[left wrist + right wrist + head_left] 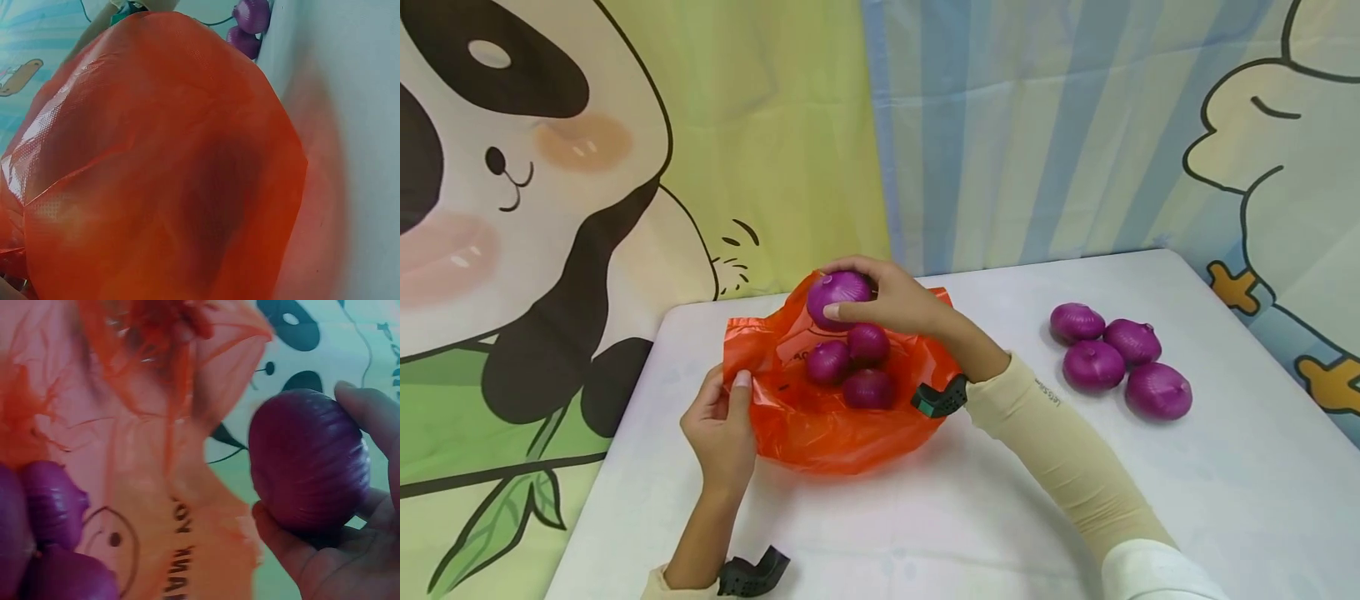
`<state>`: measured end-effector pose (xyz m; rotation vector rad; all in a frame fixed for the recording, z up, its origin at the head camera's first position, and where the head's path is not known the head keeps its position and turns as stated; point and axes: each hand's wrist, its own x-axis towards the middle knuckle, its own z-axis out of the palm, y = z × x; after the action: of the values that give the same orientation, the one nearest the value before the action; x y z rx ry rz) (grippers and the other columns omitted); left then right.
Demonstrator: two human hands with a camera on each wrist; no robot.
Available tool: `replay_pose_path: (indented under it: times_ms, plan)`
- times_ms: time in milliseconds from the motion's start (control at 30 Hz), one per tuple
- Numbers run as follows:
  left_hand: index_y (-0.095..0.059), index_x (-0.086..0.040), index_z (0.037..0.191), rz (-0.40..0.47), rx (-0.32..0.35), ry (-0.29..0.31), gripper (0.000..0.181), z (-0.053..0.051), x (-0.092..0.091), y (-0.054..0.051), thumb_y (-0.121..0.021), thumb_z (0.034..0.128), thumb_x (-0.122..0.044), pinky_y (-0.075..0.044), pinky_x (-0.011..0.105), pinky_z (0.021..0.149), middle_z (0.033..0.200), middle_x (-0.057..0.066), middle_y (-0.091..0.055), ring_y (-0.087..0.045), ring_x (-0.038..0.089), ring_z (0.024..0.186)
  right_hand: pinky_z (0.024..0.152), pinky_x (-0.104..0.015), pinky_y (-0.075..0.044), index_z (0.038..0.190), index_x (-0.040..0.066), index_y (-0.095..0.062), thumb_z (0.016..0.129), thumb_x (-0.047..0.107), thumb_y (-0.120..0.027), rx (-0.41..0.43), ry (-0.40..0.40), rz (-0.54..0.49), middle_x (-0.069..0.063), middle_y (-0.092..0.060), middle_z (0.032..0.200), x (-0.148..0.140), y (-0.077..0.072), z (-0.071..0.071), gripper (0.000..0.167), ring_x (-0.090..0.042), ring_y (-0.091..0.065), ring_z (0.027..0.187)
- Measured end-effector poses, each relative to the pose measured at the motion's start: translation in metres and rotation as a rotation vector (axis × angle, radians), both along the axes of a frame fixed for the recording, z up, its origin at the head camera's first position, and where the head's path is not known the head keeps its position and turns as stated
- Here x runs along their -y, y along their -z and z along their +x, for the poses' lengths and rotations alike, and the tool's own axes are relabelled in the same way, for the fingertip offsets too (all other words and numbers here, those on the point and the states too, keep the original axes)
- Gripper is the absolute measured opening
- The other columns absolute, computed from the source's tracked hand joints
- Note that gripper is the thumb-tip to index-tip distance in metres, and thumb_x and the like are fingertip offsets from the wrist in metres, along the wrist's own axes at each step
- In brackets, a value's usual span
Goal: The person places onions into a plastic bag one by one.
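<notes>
An orange-red plastic bag lies spread on the table with three purple onions inside, one of them the lower onion. My left hand pinches the bag's left edge between thumb and fingers. Above the bagged onions, my right hand grips another purple onion. In the right wrist view the fingers and thumb curl round this onion, beside the bag with its printed face. The bag fills most of the left wrist view, hiding nearly all of the left hand.
Four more onions stand grouped on the right of the white table, the nearest one close to my right sleeve. A curtain with a cartoon panda hangs behind the table's back edge.
</notes>
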<state>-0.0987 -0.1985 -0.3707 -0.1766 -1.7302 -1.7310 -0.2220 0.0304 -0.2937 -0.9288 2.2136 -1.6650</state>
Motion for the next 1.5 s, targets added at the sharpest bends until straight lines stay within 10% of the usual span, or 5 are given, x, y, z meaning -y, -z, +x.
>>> replay_pose_path:
  times_ms: [633, 1500]
  plan:
    - [-0.065, 0.007, 0.118, -0.053, 0.023, -0.022, 0.025, 0.001, -0.004, -0.002, -0.056, 0.0972, -0.003, -0.052, 0.025, 0.089, 0.114, 0.015, -0.065, -0.063, 0.021, 0.104, 0.085, -0.031, -0.055, 0.139, 0.018, -0.050, 0.087, 0.024, -0.074, 0.045, -0.071, 0.190, -0.007, -0.054, 0.127, -0.001, 0.026, -0.007, 0.058, -0.019, -0.058, 0.107]
    - [-0.065, 0.008, 0.117, -0.050, 0.023, -0.013, 0.024, 0.001, -0.002, 0.001, -0.056, 0.0970, -0.002, -0.052, 0.024, 0.089, 0.114, 0.016, -0.064, -0.063, 0.021, 0.104, 0.107, -0.044, -0.039, 0.142, 0.006, -0.045, 0.089, 0.018, -0.072, -0.008, -0.095, 0.070, -0.006, -0.053, 0.133, -0.004, 0.030, -0.004, 0.061, -0.021, -0.048, 0.123]
